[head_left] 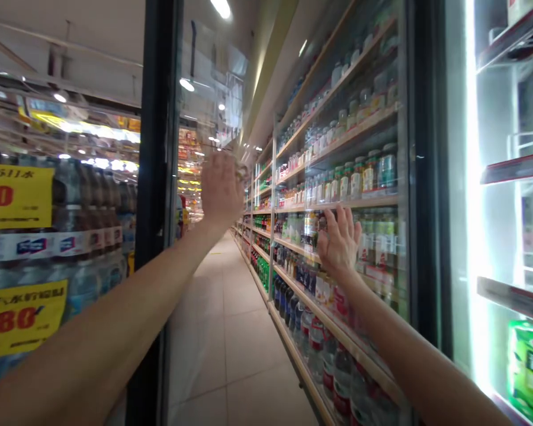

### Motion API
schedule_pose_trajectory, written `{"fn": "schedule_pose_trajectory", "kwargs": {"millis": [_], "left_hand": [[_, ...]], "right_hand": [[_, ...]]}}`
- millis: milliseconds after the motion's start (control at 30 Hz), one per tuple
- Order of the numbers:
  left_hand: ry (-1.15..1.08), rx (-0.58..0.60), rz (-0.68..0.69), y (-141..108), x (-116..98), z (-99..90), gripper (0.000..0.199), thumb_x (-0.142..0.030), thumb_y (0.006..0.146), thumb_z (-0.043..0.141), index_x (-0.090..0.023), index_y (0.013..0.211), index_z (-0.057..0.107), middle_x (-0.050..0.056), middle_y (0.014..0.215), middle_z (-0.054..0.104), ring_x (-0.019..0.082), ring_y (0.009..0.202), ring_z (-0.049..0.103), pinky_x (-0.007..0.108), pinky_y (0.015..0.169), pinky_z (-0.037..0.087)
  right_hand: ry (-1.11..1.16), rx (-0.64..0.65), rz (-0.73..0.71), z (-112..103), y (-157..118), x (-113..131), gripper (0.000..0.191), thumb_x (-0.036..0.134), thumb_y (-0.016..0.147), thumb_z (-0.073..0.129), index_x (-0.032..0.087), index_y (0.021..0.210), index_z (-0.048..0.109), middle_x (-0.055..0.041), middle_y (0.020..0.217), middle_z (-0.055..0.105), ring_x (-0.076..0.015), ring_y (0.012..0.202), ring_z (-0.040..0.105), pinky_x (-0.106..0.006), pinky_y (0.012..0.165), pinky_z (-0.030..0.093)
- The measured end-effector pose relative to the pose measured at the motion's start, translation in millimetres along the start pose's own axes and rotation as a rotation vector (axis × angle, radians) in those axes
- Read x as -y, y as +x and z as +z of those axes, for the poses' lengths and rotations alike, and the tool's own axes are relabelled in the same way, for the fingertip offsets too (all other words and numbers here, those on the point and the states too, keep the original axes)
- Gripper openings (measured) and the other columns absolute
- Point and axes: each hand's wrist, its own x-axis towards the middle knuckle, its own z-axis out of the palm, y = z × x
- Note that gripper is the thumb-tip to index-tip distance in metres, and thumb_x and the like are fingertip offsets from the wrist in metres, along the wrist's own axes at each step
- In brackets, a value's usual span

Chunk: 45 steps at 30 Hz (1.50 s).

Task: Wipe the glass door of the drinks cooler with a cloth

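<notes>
A glass door with a dark frame (156,195) stands swung out in front of me. My left hand (222,189) is raised at the glass pane (231,378), fingers up and together with the back of the hand toward me. It is a little blurred, and a small unclear shape shows beside its fingertips. Lower on the right, my right hand (340,242) has its fingers spread at the same pane and holds nothing. Whether either palm presses on the glass I cannot tell. Shelved drinks show in the pane behind both hands.
On the right is a lit cooler with shelves (515,165) and a green package (530,367). Stacked bottle packs (84,236) with yellow price signs (15,198) stand at the left. A tiled aisle floor (244,337) shows through the glass, along long drink shelves.
</notes>
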Motion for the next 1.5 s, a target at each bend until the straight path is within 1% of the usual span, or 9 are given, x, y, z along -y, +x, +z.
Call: {"fn": "schedule_pose_trajectory", "kwargs": {"millis": [133, 333, 533, 733, 800, 933, 1133, 1300, 1500], "left_hand": [[-0.078, 0.234, 0.517, -14.8, -14.9, 5.6, 0.041, -0.023, 0.087, 0.035, -0.015, 0.128, 0.038, 0.009, 0.134, 0.045, 0.022, 0.13, 0.034, 0.042, 0.108, 0.029], [-0.003, -0.127, 0.069, 12.1, 9.7, 3.7, 0.041, -0.027, 0.087, 0.04, -0.016, 0.126, 0.04, 0.011, 0.135, 0.043, 0.026, 0.129, 0.033, 0.049, 0.107, 0.03], [-0.089, 0.264, 0.715, -22.2, -37.4, 14.4, 0.043, -0.027, 0.09, 0.036, -0.017, 0.131, 0.036, 0.008, 0.135, 0.045, 0.02, 0.13, 0.034, 0.041, 0.108, 0.031], [0.014, -0.059, 0.004, 14.0, 1.6, 1.9, 0.041, -0.026, 0.087, 0.036, -0.006, 0.122, 0.044, 0.014, 0.131, 0.046, 0.023, 0.126, 0.037, 0.046, 0.107, 0.029], [0.0, -0.041, 0.054, 8.1, 2.6, 1.2, 0.044, -0.026, 0.088, 0.034, -0.005, 0.126, 0.039, 0.014, 0.136, 0.041, 0.023, 0.131, 0.03, 0.046, 0.109, 0.026], [-0.066, 0.236, 0.606, -16.9, -11.8, 4.1, 0.043, -0.021, 0.087, 0.034, -0.017, 0.13, 0.039, 0.007, 0.135, 0.045, 0.018, 0.131, 0.032, 0.04, 0.109, 0.028], [-0.01, -0.058, 0.157, -0.6, 3.8, 1.0, 0.044, -0.02, 0.084, 0.037, -0.014, 0.128, 0.04, 0.013, 0.133, 0.045, 0.027, 0.129, 0.034, 0.047, 0.108, 0.027], [-0.033, 0.212, 0.581, -16.6, -2.2, -0.4, 0.045, -0.018, 0.086, 0.034, -0.017, 0.131, 0.037, 0.009, 0.133, 0.046, 0.022, 0.13, 0.034, 0.043, 0.108, 0.028], [0.029, -0.065, 0.144, -12.8, 4.8, -0.2, 0.044, -0.019, 0.084, 0.037, -0.011, 0.127, 0.041, 0.017, 0.132, 0.045, 0.028, 0.129, 0.034, 0.049, 0.106, 0.029]], "right_hand": [[0.014, 0.0, 0.0, -0.3, 0.1, 0.7, 0.05, 0.03, 0.085, 0.038, 0.02, 0.134, 0.038, -0.0109, 0.143, 0.037, -0.0253, 0.134, 0.027, -0.049, 0.106, 0.023], [0.035, -0.01, 0.0, -0.3, -0.5, 0.5, 0.051, 0.029, 0.085, 0.038, 0.021, 0.135, 0.037, -0.0103, 0.143, 0.036, -0.025, 0.135, 0.026, -0.049, 0.106, 0.022], [0.049, -0.021, 0.002, 0.6, -0.4, -0.5, 0.05, 0.03, 0.085, 0.039, 0.021, 0.134, 0.039, -0.0102, 0.143, 0.038, -0.0244, 0.135, 0.027, -0.047, 0.107, 0.021], [0.05, -0.027, 0.007, 1.0, -0.9, 0.0, 0.05, 0.029, 0.085, 0.038, 0.02, 0.134, 0.039, -0.0091, 0.143, 0.037, -0.0236, 0.135, 0.026, -0.047, 0.107, 0.021], [0.052, -0.028, 0.013, 0.7, -0.9, 0.1, 0.049, 0.029, 0.085, 0.037, 0.02, 0.134, 0.039, -0.0091, 0.143, 0.037, -0.0236, 0.135, 0.026, -0.047, 0.107, 0.021], [0.057, -0.025, 0.003, 0.5, -0.8, -0.7, 0.049, 0.028, 0.086, 0.037, 0.021, 0.134, 0.038, -0.0094, 0.143, 0.038, -0.0239, 0.135, 0.027, -0.047, 0.107, 0.022], [0.077, -0.031, 0.001, 0.2, -1.0, -1.1, 0.053, 0.026, 0.084, 0.037, 0.022, 0.138, 0.033, -0.0096, 0.143, 0.037, -0.0244, 0.135, 0.027, -0.048, 0.106, 0.021], [0.087, -0.041, 0.018, 0.5, -0.7, -0.2, 0.054, 0.026, 0.084, 0.037, 0.021, 0.138, 0.032, -0.0094, 0.142, 0.039, -0.0239, 0.134, 0.028, -0.048, 0.107, 0.022], [0.08, -0.04, 0.017, 0.8, -0.7, 0.2, 0.052, 0.027, 0.085, 0.036, 0.019, 0.137, 0.034, -0.01, 0.141, 0.04, -0.024, 0.134, 0.029, -0.047, 0.107, 0.022]]}}
